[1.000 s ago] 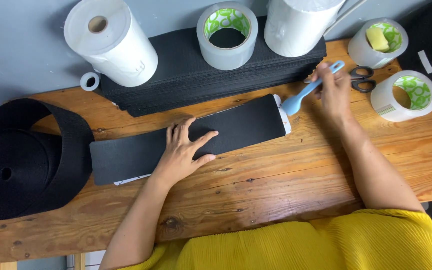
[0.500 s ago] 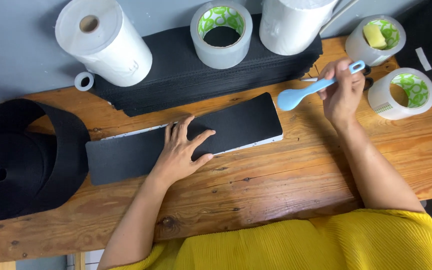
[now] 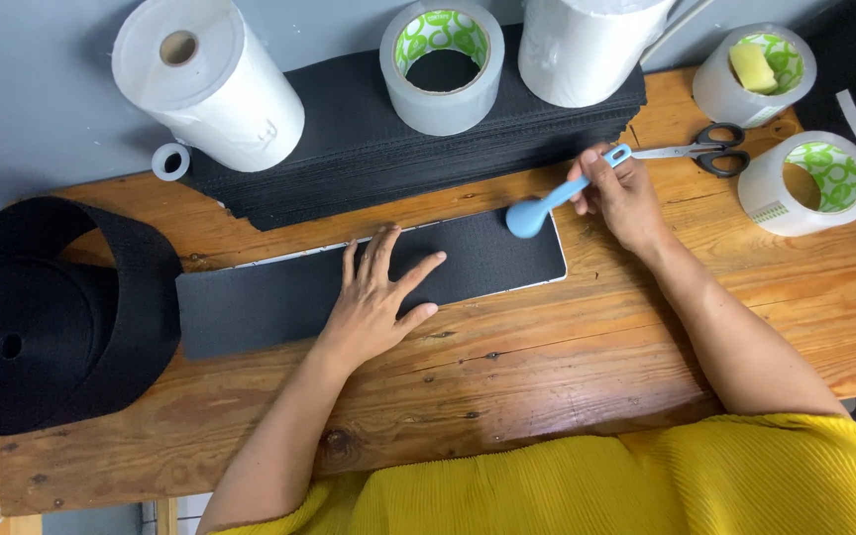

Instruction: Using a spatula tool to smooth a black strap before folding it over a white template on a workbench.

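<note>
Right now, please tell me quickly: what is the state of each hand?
Left hand: open, fingers spread, pressing flat on the black strip.
Right hand: closed on the handle of the light blue spoon, its bowl touching the strip's right end.

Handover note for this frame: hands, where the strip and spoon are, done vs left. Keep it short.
Left hand: flat, fingers spread, pressing the black strip onto the wooden table.
Right hand: gripping the light blue spoon by its handle, bowl down on the strip's right end.
Scissors lie just right of that hand.
Done: strip laid flat, held.
Left: apparently rubbing the rest of the strip; progress cannot be told.
</note>
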